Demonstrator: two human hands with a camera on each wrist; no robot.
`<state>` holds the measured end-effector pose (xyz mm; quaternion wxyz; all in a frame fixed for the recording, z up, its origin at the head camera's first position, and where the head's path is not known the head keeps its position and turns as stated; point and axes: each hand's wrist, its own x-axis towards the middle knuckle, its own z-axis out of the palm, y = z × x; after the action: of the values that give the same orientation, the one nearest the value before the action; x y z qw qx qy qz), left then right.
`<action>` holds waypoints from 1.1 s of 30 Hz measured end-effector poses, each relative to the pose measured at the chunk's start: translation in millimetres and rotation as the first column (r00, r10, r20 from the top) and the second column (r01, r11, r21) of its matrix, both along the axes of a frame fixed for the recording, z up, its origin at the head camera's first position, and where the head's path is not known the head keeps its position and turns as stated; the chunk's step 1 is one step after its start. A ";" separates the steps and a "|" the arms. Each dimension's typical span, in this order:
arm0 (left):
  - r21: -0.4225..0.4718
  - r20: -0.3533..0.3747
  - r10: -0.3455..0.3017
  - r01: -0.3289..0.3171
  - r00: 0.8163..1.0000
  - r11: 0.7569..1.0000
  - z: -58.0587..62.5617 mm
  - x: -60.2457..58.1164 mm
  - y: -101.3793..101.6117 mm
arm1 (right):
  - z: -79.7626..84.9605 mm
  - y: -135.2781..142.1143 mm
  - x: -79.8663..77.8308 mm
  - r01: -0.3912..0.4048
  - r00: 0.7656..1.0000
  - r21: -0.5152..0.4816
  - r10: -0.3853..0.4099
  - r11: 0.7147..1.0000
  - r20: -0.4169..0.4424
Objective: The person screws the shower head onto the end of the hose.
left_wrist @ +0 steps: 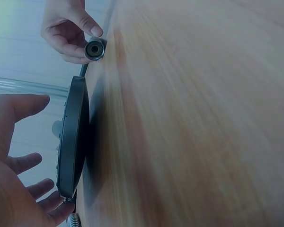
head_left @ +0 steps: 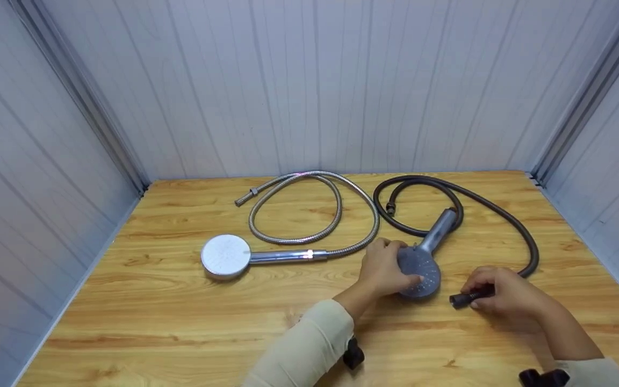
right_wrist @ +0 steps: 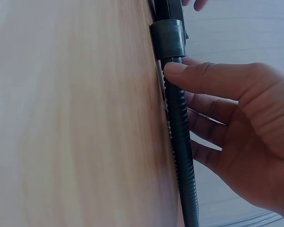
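A dark grey hand shower lies on the table, spray face up, its handle slanting to the back right. My left hand is spread over its left side. In the left wrist view, the thumb stands off the face and the fingers are loosely bent, the lowest ones right at the rim. My right hand pinches the black shower hose just behind its end fitting. That fitting's open end faces left, low over the table, apart from the hand shower.
On the left lies a chrome hand shower with its silver hose looped behind it. The black hose's other end lies inside its loop at the back. White panel walls stand behind and beside the wooden table.
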<state>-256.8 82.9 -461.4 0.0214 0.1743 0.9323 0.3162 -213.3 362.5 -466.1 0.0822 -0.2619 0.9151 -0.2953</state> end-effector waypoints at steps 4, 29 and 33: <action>-0.036 0.001 -0.007 0.007 1.000 0.999 0.3 -2.9 4.9 | 0.4 -1.5 -0.6 0.009 1.000 0.006 -0.009 1.000 0.019; -0.261 -0.021 -0.036 0.029 0.999 0.965 -2.8 -13.5 41.1 | 1.6 -5.1 -5.6 0.028 0.993 -0.019 -0.026 0.999 0.115; -0.278 -0.030 -0.043 0.033 0.999 0.960 -4.5 -13.6 38.6 | 1.9 -5.4 -6.3 0.022 0.993 -0.014 -0.020 1.000 0.116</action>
<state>-270.4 121.5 -465.9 0.0348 0.1932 0.9641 0.1786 -219.6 357.1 -464.2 0.1301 -0.2352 0.9092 -0.3179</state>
